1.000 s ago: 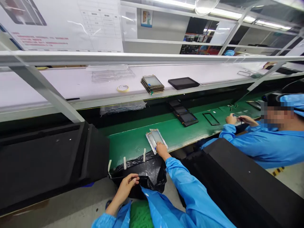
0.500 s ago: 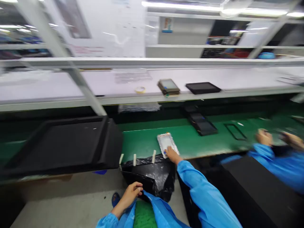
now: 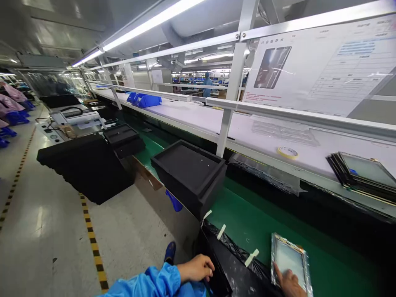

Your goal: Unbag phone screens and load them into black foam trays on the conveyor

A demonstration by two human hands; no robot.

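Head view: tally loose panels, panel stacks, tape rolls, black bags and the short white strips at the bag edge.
Loose panel, at the right hand: 1
Panel stack: 1
Tape roll: 1
Black bag: 1
White strips: 3
Total: 7

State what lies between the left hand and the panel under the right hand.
The head view shows the black bag between the left hand and the panel, white tape strips on its edge.

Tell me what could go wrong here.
The framed panel lies close beside the black bag, so a nudge might tip it in. The right hand seems to touch its pale face and could smudge it. The stacked panels sit near the front edge of the shelf; a bump might topple them.
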